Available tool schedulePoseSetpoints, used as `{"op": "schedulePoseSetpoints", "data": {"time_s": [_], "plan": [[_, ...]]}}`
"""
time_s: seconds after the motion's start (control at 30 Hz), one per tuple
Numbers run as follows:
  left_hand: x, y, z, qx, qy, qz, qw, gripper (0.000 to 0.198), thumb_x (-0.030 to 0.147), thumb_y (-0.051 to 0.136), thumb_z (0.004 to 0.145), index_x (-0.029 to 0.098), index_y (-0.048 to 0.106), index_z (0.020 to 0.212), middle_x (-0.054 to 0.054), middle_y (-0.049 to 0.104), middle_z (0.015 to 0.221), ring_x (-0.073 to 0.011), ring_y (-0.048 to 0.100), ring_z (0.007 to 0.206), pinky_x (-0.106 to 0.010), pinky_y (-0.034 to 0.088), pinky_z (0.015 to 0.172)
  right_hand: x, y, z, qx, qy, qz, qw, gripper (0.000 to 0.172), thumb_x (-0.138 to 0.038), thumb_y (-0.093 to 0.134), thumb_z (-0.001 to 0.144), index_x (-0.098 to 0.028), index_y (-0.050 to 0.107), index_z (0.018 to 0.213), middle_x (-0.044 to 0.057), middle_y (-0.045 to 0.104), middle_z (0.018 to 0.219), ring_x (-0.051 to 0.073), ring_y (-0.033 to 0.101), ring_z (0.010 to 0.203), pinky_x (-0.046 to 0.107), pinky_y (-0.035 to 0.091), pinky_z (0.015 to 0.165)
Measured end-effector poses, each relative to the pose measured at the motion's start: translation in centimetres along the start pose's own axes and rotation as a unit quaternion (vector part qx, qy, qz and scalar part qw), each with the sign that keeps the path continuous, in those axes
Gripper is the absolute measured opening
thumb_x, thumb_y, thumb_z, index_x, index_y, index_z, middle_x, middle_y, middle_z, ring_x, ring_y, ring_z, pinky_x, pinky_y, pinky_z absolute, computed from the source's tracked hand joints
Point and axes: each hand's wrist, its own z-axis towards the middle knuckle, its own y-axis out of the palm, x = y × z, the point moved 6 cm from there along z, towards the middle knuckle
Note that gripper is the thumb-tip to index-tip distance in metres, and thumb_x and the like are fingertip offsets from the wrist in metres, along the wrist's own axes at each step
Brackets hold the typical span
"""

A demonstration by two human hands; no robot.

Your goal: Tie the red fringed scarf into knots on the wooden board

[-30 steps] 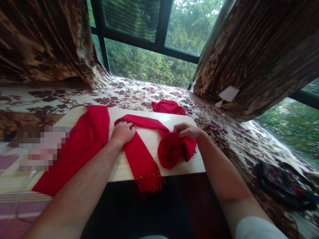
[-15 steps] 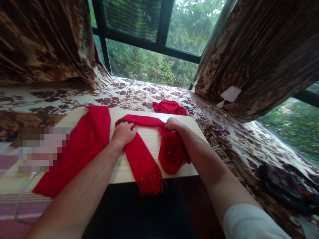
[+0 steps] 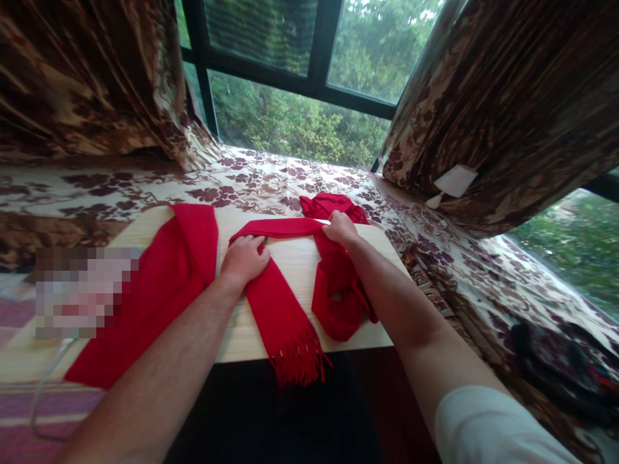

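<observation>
A red fringed scarf (image 3: 283,309) lies bent across a pale wooden board (image 3: 294,261). Its fringed end hangs over the board's near edge. My left hand (image 3: 245,256) rests curled on the scarf's bend at the left, pressing it down. My right hand (image 3: 340,227) pinches the scarf's far fold near the board's back edge, above a loose bunch of the same scarf (image 3: 338,296). A second red scarf (image 3: 159,290) lies flat on the board to the left.
Another crumpled red cloth (image 3: 329,203) lies behind the board on the flowered bedspread (image 3: 261,180). Brown patterned curtains (image 3: 507,96) hang on both sides of a dark-framed window (image 3: 294,71). A dark bag (image 3: 556,361) sits at the right. A white cable (image 3: 46,386) trails at the near left.
My right hand has moved from the bunched scarf up and back to the far fold near the board's back edge. My left hand has stayed on the bend.
</observation>
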Motion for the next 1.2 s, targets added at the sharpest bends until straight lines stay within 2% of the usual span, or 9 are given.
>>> {"op": "schedulePoseSetpoints", "data": {"time_s": [0.07,0.13,0.3,0.43,0.63,0.8,0.9,1.0,1.2], "plan": [[0.0,0.1,0.0,-0.002,0.001,-0.004,1.0,0.048,0.033,0.044,0.089,0.014,0.069,0.125,-0.013,0.069,0.118,-0.0288,0.06,0.112,-0.038,0.043,0.104,-1.1,-1.1,-1.7,-0.023,-0.066,0.041,0.997,0.028,-0.033,0.063,0.087,-0.013,0.07,0.105,0.012,0.072,0.106,0.022,0.067,0.096,0.028,0.048,0.081],[0.0,0.1,0.0,-0.007,0.003,-0.003,1.0,0.047,0.034,0.044,0.09,0.015,0.07,0.124,-0.013,0.069,0.119,-0.0286,0.06,0.112,-0.038,0.043,0.104,-2.6,-1.2,-4.3,-0.167,-0.173,0.098,0.966,0.028,-0.039,0.062,0.088,-0.016,0.072,0.1,0.006,0.074,0.096,0.017,0.067,0.086,0.025,0.048,0.075],[0.2,-0.1,-0.1,-0.015,0.003,0.008,1.0,0.048,0.034,0.043,0.089,0.015,0.07,0.124,-0.013,0.069,0.118,-0.0285,0.059,0.111,-0.038,0.044,0.103,-2.7,-1.6,-9.8,-0.345,-0.282,0.058,0.893,0.053,-0.027,0.088,0.055,-0.023,0.075,0.107,0.002,0.075,0.102,0.019,0.066,0.086,0.023,0.048,0.075],[0.3,-0.2,-0.1,-0.016,0.007,0.009,1.0,0.049,0.033,0.042,0.09,0.013,0.07,0.125,-0.014,0.069,0.119,-0.0288,0.059,0.111,-0.038,0.044,0.102,-1.1,-3.1,-10.4,-0.299,-0.281,0.022,0.912,0.023,-0.015,0.073,0.061,-0.018,0.074,0.084,0.001,0.07,0.075,0.017,0.058,0.069,0.025,0.043,0.066],[0.2,-0.1,-0.1,-0.025,0.005,0.015,1.0,0.048,0.034,0.042,0.09,0.016,0.07,0.124,-0.012,0.069,0.12,-0.0276,0.059,0.112,-0.036,0.043,0.104,5.2,-8.9,-8.1,-0.057,-0.114,0.372,0.92,0.017,-0.022,0.054,0.069,-0.019,0.059,0.085,0.006,0.068,0.089,0.02,0.061,0.079,0.029,0.049,0.068],[0.2,-0.2,-0.1,-0.021,0.001,0.011,1.0,0.048,0.035,0.041,0.09,0.016,0.071,0.123,-0.012,0.069,0.12,-0.0282,0.059,0.113,-0.037,0.043,0.104,14.9,-8.2,-5.7,0.14,0.12,0.395,0.9,0.03,-0.017,0.047,0.064,-0.019,0.06,0.091,0.002,0.061,0.069,0.02,0.058,0.065,0.029,0.049,0.063],[0.2,-0.2,-0.1,-0.02,0.003,0.01,1.0,0.049,0.034,0.041,0.09,0.014,0.071,0.124,-0.013,0.069,0.12,-0.0288,0.059,0.113,-0.037,0.043,0.104,18.0,-6.4,-5.4,0.133,0.18,0.262,0.939,0.025,-0.014,0.047,0.063,-0.016,0.064,0.082,0.004,0.062,0.067,0.021,0.06,0.069,0.03,0.049,0.067],[0.2,-0.1,-0.1,-0.016,0.003,0.009,1.0,0.05,0.034,0.041,0.09,0.014,0.071,0.124,-0.013,0.07,0.119,-0.0285,0.059,0.112,-0.036,0.042,0.104,17.5,-4.8,-6.0,0.04,0.151,0.08,0.984,0.026,-0.011,0.054,0.063,-0.013,0.07,0.083,0.011,0.07,0.082,0.027,0.065,0.084,0.034,0.049,0.077],[0.2,-0.2,-0.1,-0.005,0.011,-0.001,1.0,0.048,0.034,0.043,0.09,0.014,0.072,0.121,-0.013,0.07,0.119,-0.029,0.06,0.113,-0.038,0.044,0.104,8.9,-5.8,-9.2,0.12,-0.048,-0.04,0.991,0.027,-0.033,0.057,0.085,-0.017,0.075,0.099,0.014,0.068,0.124,0.029,0.057,0.122,0.044,0.029,0.114]]}}
